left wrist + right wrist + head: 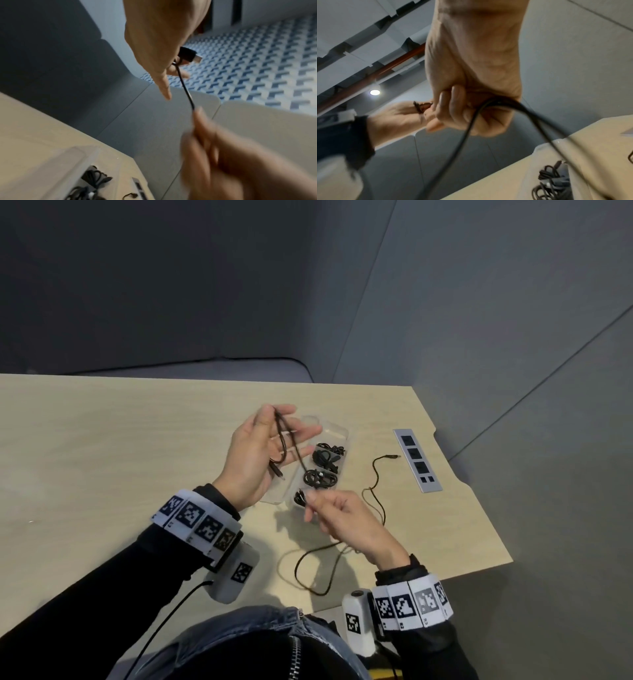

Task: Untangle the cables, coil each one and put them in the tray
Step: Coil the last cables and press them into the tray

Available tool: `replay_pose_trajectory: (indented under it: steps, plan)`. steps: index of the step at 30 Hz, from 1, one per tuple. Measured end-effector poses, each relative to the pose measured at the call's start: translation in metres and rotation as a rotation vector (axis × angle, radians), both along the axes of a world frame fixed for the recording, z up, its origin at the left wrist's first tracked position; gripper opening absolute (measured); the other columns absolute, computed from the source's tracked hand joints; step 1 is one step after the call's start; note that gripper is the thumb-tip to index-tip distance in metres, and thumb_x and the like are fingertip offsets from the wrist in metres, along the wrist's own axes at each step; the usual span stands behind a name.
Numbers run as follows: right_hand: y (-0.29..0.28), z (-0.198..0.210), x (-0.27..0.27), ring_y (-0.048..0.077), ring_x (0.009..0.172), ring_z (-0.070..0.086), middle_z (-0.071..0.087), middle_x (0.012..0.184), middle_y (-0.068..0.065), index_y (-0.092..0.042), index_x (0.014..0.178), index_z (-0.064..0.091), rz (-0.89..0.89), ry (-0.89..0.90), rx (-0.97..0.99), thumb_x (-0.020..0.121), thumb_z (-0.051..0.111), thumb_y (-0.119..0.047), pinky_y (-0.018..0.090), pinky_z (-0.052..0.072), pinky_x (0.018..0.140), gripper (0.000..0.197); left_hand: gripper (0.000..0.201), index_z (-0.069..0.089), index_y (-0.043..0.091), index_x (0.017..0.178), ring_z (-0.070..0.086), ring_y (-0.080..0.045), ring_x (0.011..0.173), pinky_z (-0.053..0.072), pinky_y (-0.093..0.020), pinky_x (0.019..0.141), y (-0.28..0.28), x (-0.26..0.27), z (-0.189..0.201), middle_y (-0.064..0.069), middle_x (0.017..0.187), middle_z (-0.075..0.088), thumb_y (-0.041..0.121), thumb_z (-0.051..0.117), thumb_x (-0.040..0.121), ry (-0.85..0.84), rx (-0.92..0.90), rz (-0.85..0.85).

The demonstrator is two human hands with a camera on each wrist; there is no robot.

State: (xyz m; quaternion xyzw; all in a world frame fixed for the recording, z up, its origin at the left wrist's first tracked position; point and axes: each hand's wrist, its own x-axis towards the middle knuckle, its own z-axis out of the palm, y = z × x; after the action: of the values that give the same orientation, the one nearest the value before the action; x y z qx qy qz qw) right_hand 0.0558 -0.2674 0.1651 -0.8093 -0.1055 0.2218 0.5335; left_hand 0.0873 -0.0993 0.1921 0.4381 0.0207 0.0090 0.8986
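My left hand (263, 450) is raised palm up over the table. A black cable (286, 440) loops round its thumb, held between thumb and fingers, and its USB plug (190, 55) lies at the heel of the palm. The cable runs taut down to my right hand (342, 522), which pinches it (471, 121) in curled fingers. The rest of the cable trails over the table in a loose loop (308, 571) to its far plug (394, 456). The clear tray (337, 429) beyond my hands holds several coiled black cables (320, 478).
A silver socket strip (418, 460) is set into the wooden table (120, 446) right of the tray. The table's right edge is close by. Grey padded walls stand behind the table.
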Motion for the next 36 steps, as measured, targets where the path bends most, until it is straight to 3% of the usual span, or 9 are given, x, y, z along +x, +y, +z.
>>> replay_pose_trajectory:
  steps: [2, 5, 7, 13, 16, 21, 28, 31, 36]
  plan:
    - [0.002, -0.01, -0.006, 0.006, 0.043, 0.031, 0.037, 0.047, -0.007, -0.019, 0.063, 0.061, 0.085, 0.025, -0.104, 0.097, 0.049, -0.038, 0.022, 0.031, 0.05, 0.04, 0.03, 0.051, 0.017, 0.094, 0.051, -0.005, 0.052, 0.06, -0.038, 0.064, 0.008, 0.005, 0.007, 0.009, 0.057, 0.045, 0.035, 0.027, 0.102, 0.041, -0.059, 0.08]
    - [-0.001, -0.013, -0.012, 0.009, 0.044, 0.026, 0.031, 0.047, -0.004, -0.021, 0.059, 0.059, 0.091, 0.023, -0.113, 0.096, 0.053, -0.036, 0.022, 0.026, 0.049, 0.04, 0.031, 0.053, 0.023, 0.093, 0.025, -0.003, 0.045, 0.024, -0.014, 0.037, 0.025, 0.013, 0.005, 0.011, 0.058, 0.036, 0.041, 0.03, 0.101, 0.114, 0.087, 0.166]
    - [-0.006, -0.004, -0.013, 0.008, 0.043, 0.024, 0.028, 0.046, -0.005, -0.021, 0.058, 0.06, 0.042, -0.031, -0.087, 0.094, 0.056, -0.032, 0.023, 0.027, 0.05, 0.038, 0.035, 0.057, 0.024, 0.092, 0.024, -0.004, 0.046, 0.018, -0.017, 0.039, 0.035, 0.017, -0.007, 0.012, 0.061, 0.037, 0.046, 0.032, 0.1, 0.096, 0.362, 0.218]
    - [-0.018, 0.041, -0.011, 0.0, 0.035, 0.031, 0.039, 0.035, -0.014, 0.005, 0.079, 0.068, -0.124, -0.181, 0.087, 0.093, 0.056, -0.007, 0.007, 0.028, 0.046, 0.022, 0.054, 0.059, 0.022, 0.069, 0.049, -0.009, 0.056, 0.04, -0.031, 0.06, 0.05, 0.016, -0.035, 0.005, 0.058, 0.052, 0.062, 0.029, 0.089, -0.106, 1.161, 0.228]
    - [-0.017, 0.055, -0.009, -0.002, 0.035, 0.038, 0.044, 0.035, -0.016, 0.006, 0.087, 0.07, -0.181, -0.3, 0.086, 0.091, 0.057, -0.002, 0.004, 0.028, 0.045, 0.016, 0.055, 0.059, 0.019, 0.068, 0.042, -0.01, 0.051, 0.036, -0.027, 0.051, 0.04, 0.014, -0.034, 0.007, 0.054, 0.053, 0.056, 0.029, 0.096, -0.045, 1.045, 0.074]
    - [-0.026, 0.065, -0.001, 0.0, 0.032, 0.033, 0.046, 0.035, -0.017, 0.0, 0.084, 0.069, -0.332, -0.383, 0.109, 0.093, 0.055, -0.004, 0.005, 0.024, 0.041, 0.017, 0.039, 0.054, 0.033, 0.111, 0.023, -0.008, 0.053, 0.015, -0.014, 0.041, 0.028, 0.005, -0.027, 0.004, 0.073, 0.045, 0.057, 0.035, 0.088, 0.086, 0.465, -0.174]
    - [-0.026, 0.061, -0.003, -0.001, 0.034, 0.04, 0.047, 0.036, -0.018, 0.0, 0.084, 0.068, -0.395, -0.38, 0.137, 0.094, 0.053, -0.004, 0.004, 0.029, 0.041, 0.017, 0.039, 0.047, 0.021, 0.077, 0.022, -0.008, 0.046, 0.013, -0.011, 0.043, 0.018, 0.002, -0.025, 0.006, 0.059, 0.04, 0.056, 0.033, 0.09, 0.084, 0.319, -0.105]
    - [-0.026, 0.059, -0.004, -0.002, 0.035, 0.044, 0.048, 0.036, -0.017, -0.001, 0.084, 0.068, -0.386, -0.371, 0.163, 0.094, 0.053, -0.004, 0.003, 0.031, 0.043, 0.018, 0.039, 0.046, 0.019, 0.074, 0.025, -0.008, 0.043, 0.016, -0.013, 0.04, 0.015, 0.001, -0.028, 0.004, 0.057, 0.043, 0.045, 0.031, 0.099, 0.102, 0.425, -0.13]
    - [-0.023, 0.063, -0.007, -0.006, 0.039, 0.048, 0.05, 0.038, -0.018, 0.007, 0.089, 0.069, -0.302, -0.399, 0.183, 0.091, 0.054, 0.004, 0.002, 0.034, 0.046, 0.015, 0.059, 0.068, 0.025, 0.082, 0.051, -0.008, 0.054, 0.041, -0.024, 0.061, 0.013, -0.004, -0.037, 0.01, 0.062, 0.061, 0.054, 0.018, 0.098, -0.189, 1.247, -0.36]
